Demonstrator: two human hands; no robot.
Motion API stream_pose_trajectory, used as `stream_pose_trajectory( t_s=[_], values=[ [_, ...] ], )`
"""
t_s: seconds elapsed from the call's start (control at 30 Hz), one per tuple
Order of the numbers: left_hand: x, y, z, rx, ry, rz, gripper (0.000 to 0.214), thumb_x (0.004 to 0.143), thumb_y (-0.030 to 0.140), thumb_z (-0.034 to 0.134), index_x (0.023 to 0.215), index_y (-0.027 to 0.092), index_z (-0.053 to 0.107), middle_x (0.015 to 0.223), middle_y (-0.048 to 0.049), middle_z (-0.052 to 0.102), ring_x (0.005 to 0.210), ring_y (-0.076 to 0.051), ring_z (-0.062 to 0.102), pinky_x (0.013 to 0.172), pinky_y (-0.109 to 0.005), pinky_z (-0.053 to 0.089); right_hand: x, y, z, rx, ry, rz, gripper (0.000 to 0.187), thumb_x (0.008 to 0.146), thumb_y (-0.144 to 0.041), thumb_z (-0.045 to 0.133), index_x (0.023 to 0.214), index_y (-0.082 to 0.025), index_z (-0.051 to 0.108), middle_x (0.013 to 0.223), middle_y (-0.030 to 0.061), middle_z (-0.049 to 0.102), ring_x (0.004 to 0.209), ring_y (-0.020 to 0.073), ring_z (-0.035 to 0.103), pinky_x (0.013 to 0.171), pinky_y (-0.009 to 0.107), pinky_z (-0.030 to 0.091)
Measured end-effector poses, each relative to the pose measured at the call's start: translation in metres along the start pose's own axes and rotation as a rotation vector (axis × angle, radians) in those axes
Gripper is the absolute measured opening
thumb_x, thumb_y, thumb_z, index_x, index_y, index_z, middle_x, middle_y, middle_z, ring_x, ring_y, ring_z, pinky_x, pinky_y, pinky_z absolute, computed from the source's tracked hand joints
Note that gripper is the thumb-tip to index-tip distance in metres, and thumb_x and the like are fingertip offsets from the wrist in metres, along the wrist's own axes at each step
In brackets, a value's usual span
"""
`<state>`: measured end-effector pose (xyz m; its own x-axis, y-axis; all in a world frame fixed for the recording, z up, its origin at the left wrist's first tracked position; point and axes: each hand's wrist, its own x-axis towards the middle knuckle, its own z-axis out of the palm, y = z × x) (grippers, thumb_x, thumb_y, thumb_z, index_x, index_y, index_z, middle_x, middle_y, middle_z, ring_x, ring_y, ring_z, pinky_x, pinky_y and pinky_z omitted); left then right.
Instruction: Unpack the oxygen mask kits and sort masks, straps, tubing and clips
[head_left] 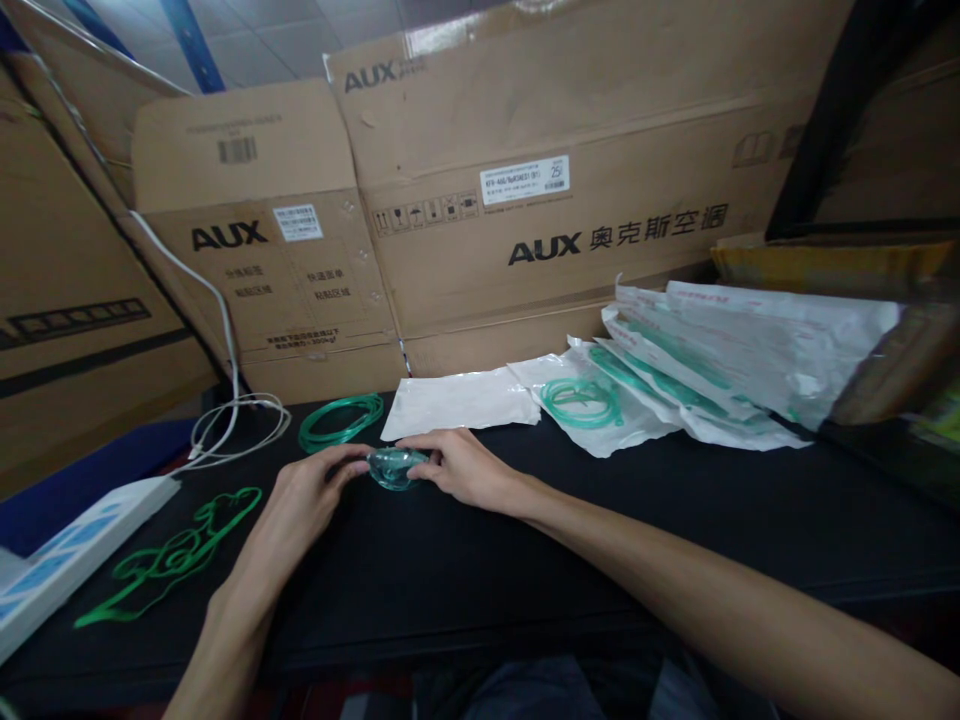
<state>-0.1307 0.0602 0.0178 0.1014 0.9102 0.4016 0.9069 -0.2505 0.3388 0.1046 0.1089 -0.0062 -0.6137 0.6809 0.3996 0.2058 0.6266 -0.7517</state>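
A small clear greenish plastic mask (393, 467) lies on the black table (465, 570), held between both hands. My left hand (307, 492) pinches its left end with curled fingers. My right hand (461, 467) grips its right end, fingers bent over it. A coil of green tubing (341, 420) lies just behind the left hand. A flat white pouch (459, 402) lies just behind the right hand.
Green elastic straps (176, 555) lie at the left beside a white power strip (67, 560) and its white cable (240, 425). Several sealed white packs with green tubing (675, 385) pile up at the right. Cardboard boxes (555, 190) wall off the back.
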Motion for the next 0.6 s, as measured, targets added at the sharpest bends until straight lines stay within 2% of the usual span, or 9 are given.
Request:
stream_pose_trajectory(
  t_s=[0.13, 0.27, 0.47, 0.6],
  values=[
    [0.0, 0.0, -0.001, 0.016, -0.024, -0.019, 0.044, 0.089, 0.054, 0.051, 0.105, 0.024, 0.078, 0.093, -0.0052, 0.081, 0.088, -0.03, 0.077, 0.086, -0.037, 0.058, 0.0, 0.004, 0.001, -0.004, -0.012, -0.002, 0.048, 0.089, -0.006, 0.064, 0.134, -0.023, 0.069, 0.101, 0.0052, 0.076, 0.076, 0.0144, 0.064, 0.072, 0.024, 0.047],
    [-0.001, 0.001, -0.003, 0.013, -0.027, -0.019, 0.042, 0.089, 0.053, 0.052, 0.104, 0.023, 0.077, 0.093, -0.0048, 0.081, 0.086, -0.029, 0.077, 0.083, -0.035, 0.058, -0.001, 0.005, 0.004, 0.002, 0.008, 0.01, 0.048, 0.089, -0.007, 0.063, 0.134, -0.021, 0.069, 0.094, 0.0047, 0.076, 0.072, 0.0137, 0.063, 0.071, 0.023, 0.047],
    [-0.002, -0.008, -0.006, 0.025, -0.041, -0.078, 0.046, 0.089, 0.057, 0.051, 0.106, 0.024, 0.078, 0.096, -0.0048, 0.081, 0.094, -0.03, 0.075, 0.085, -0.033, 0.056, -0.001, 0.008, 0.005, 0.016, 0.038, 0.052, 0.046, 0.089, -0.01, 0.062, 0.134, -0.018, 0.069, 0.077, 0.0019, 0.072, 0.062, 0.0128, 0.059, 0.062, 0.022, 0.045],
    [-0.001, -0.01, -0.006, -0.001, -0.083, -0.111, 0.048, 0.087, 0.057, 0.052, 0.109, 0.024, 0.078, 0.102, -0.0056, 0.081, 0.098, -0.03, 0.075, 0.09, -0.033, 0.055, 0.0, 0.007, 0.003, 0.01, 0.043, 0.041, 0.043, 0.09, -0.011, 0.063, 0.131, -0.018, 0.071, 0.08, 0.002, 0.073, 0.064, 0.0124, 0.058, 0.065, 0.022, 0.046]
  ],
)
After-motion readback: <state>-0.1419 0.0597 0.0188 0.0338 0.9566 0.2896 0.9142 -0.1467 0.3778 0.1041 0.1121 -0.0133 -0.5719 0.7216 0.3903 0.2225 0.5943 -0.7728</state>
